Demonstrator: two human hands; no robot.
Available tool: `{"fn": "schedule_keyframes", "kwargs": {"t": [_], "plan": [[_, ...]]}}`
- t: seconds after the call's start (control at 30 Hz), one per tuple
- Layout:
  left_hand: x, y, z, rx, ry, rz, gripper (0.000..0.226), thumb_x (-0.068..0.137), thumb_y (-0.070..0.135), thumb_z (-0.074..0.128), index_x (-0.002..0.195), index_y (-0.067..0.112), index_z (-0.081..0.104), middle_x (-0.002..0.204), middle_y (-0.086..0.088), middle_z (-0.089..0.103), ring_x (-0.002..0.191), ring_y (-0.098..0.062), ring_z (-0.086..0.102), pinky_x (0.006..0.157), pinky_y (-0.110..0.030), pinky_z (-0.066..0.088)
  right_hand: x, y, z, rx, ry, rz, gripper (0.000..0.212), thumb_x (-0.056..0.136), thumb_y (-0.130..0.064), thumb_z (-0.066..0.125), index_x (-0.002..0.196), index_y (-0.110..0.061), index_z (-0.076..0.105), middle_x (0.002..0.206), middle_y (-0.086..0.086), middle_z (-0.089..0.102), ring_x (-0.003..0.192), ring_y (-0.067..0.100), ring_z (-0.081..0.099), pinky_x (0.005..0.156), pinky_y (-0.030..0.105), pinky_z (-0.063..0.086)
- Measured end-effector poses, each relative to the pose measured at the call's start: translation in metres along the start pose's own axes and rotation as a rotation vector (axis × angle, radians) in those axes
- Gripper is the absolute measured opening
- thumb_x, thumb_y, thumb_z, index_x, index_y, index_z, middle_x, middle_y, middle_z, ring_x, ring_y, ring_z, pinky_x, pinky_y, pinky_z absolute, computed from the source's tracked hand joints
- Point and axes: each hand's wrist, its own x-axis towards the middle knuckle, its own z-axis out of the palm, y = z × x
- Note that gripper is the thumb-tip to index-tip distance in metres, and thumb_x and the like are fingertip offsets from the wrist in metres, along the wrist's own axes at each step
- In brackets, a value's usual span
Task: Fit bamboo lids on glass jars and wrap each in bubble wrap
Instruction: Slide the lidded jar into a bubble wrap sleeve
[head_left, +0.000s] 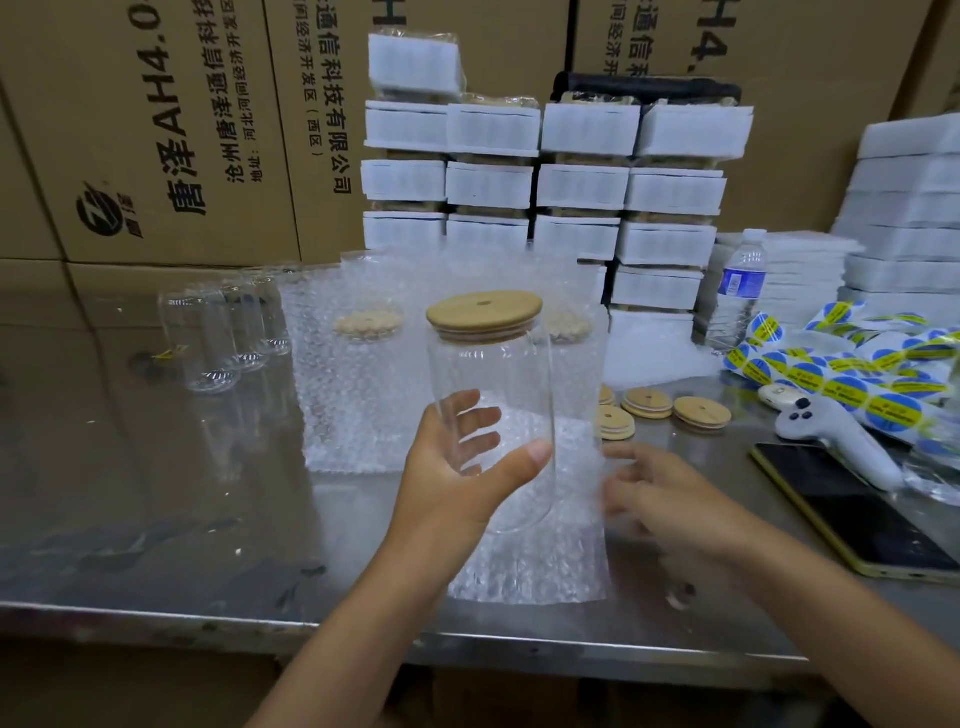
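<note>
The left hand (457, 467) grips the lower half of a glass jar (493, 374), thumb curled across the near side and fingers wrapped round the far side, visible through the glass. It holds the jar upright in the air above the near middle of the steel table (156, 493). A bamboo lid (484, 315) sits on the jar's mouth and looks level and fully seated. The right hand (670, 499) is low and just right of the jar, at the right edge of a bubble wrap sheet (530, 571) that lies flat on the table under the jar. Its fingers are blurred and reach loosely towards that edge; whether they pinch the sheet I cannot tell.

The lid seems done for this jar, so wrapping is the step in hand. To do it well, I would lay the jar on its side near one edge of the sheet, square to that edge. The lid end needs spare wrap to fold over. Roll it snugly, with one hand pressing the lid so it cannot work loose.

Far left stand empty glass jars (223, 332), not yet lidded. Behind the held jar stand wrapped jars (363, 353). Loose bamboo lids (701, 413) lie to the right, near a strip of blue and yellow stickers (831, 364), probably for sealing the wrap
</note>
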Motion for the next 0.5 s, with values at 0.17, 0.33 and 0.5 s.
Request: {"fn": "schedule_keyframes", "kwargs": {"t": [0.17, 0.33, 0.5], "plan": [[0.000, -0.002, 0.007, 0.039, -0.008, -0.020, 0.066, 0.053, 0.049, 0.078, 0.112, 0.041, 0.049, 0.114, 0.020, 0.060, 0.101, 0.006, 0.059, 0.093, -0.027, 0.048, -0.022, -0.027, -0.007, 0.201, 0.239, -0.450, 0.024, 0.088, -0.033, 0.059, 0.112, -0.033, 0.057, 0.104, -0.003, 0.064, 0.098, 0.013, 0.063, 0.077, 0.013, 0.047], [0.001, -0.001, 0.028, 0.041, -0.085, 0.038, 0.070, 0.051, 0.043, 0.080, 0.113, 0.040, 0.046, 0.115, 0.019, 0.058, 0.104, 0.008, 0.058, 0.088, -0.018, 0.049, -0.035, -0.042, 0.007, 0.092, -0.063, -0.527, 0.070, 0.061, -0.059, 0.072, 0.122, -0.047, 0.041, 0.119, -0.018, 0.058, 0.113, -0.003, 0.056, 0.095, 0.032, 0.047], [0.006, -0.008, 0.041, 0.043, -0.174, 0.096, 0.066, 0.058, 0.026, 0.076, 0.110, 0.048, 0.041, 0.115, 0.024, 0.053, 0.100, 0.021, 0.052, 0.069, -0.005, 0.047, -0.031, -0.043, 0.009, 0.177, 0.007, -0.452, 0.080, 0.048, -0.047, 0.080, 0.119, -0.041, 0.044, 0.113, -0.011, 0.062, 0.105, 0.001, 0.062, 0.099, 0.042, 0.048]]}}
